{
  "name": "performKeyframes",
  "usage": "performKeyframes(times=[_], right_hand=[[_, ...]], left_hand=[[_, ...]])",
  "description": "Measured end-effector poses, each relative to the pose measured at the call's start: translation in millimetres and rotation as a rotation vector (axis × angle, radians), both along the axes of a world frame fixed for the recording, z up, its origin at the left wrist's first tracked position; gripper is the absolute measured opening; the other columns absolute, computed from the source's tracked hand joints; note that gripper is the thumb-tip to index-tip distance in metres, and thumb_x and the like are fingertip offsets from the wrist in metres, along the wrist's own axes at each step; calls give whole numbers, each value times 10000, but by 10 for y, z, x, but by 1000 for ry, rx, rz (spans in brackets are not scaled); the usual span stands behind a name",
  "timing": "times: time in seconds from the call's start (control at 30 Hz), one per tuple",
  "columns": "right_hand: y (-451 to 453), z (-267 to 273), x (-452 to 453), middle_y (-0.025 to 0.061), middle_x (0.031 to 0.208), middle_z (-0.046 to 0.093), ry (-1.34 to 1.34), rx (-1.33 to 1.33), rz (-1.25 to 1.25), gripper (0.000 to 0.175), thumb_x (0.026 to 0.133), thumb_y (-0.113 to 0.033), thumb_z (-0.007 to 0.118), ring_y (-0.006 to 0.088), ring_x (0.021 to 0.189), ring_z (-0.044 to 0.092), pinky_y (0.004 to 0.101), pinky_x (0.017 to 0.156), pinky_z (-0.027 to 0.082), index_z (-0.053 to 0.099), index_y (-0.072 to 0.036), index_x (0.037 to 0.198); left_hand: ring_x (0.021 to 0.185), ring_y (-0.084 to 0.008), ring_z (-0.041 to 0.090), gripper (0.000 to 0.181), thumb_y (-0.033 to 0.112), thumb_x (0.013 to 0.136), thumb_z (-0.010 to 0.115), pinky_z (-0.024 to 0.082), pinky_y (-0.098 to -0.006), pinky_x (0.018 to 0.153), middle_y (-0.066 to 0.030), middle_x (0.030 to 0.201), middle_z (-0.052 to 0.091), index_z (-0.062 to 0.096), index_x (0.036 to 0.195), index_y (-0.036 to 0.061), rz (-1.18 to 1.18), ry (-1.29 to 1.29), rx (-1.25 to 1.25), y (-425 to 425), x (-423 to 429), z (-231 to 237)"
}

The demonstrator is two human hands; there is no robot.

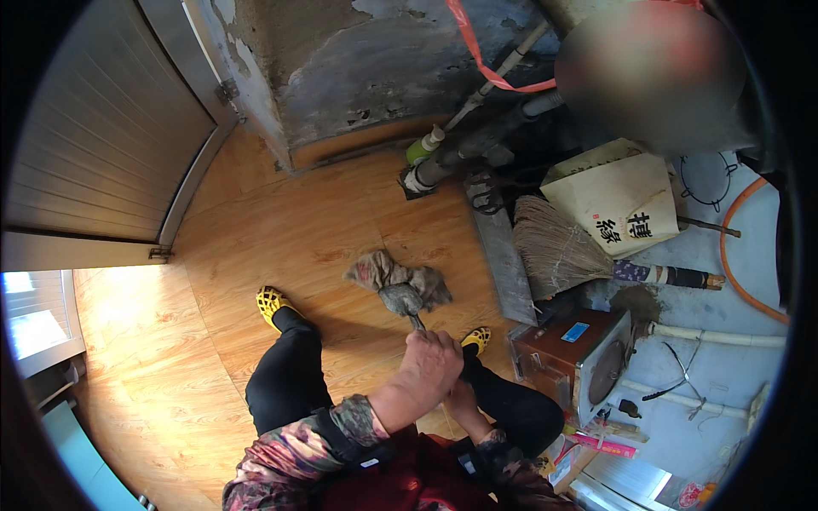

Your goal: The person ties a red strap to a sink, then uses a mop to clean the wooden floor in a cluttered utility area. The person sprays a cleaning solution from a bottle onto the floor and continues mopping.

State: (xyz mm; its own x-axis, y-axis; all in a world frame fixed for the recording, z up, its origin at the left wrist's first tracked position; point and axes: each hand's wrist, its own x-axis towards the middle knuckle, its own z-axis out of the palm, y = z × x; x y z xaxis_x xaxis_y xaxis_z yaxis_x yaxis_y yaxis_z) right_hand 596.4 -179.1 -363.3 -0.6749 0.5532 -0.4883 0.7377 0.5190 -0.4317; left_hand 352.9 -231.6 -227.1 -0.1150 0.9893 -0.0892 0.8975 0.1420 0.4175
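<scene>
My left hand (427,363) grips the dark handle of a tool whose flat grey head (401,299) rests against a crumpled, dirty cloth (383,271) on the wood-look floor (268,217). Close below it and nearer my body, my right hand (461,399) is partly hidden behind the other wrist and is also closed on the handle. The cloth spreads out on both sides of the head, ahead of my two feet in yellow shoes. Which hand is which is read from the sleeves, whose forearms overlap.
A straw broom (559,249), a paper bag (617,191) and a brown wooden box (556,345) stand along the right side. A green pump bottle (423,147) is beside a grey pipe (473,137) at the peeling wall. A panelled door (108,128) is at upper left.
</scene>
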Motion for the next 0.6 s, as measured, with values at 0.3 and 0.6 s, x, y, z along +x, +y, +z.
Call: performKeyframes(times=[0.3, 0.6], right_hand=[[744, -178, -1195, 265, 934, 661, 5, 54, -53, 545, 984, -304, 495, 463, 836, 636, 541, 706, 496, 364, -146, 1489], [-103, -33, -845, 255, 937, 666, -103, 22, 0, 522, 985, -289, 494, 454, 840, 636, 534, 716, 498, 380, -157, 1477]], left_hand=[[798, -232, 646, 169, 119, 808, 596, 466, -339, 674, -106, 848, 661, 679, 932, 39, 5, 65, 46, 196, 72, -41], [922, -252, 640, 203, 180, 866, 589, 453, -390, 797, -69, 938, 654, 700, 1019, 107, 6, -6, -119, 33, -8, 101]])
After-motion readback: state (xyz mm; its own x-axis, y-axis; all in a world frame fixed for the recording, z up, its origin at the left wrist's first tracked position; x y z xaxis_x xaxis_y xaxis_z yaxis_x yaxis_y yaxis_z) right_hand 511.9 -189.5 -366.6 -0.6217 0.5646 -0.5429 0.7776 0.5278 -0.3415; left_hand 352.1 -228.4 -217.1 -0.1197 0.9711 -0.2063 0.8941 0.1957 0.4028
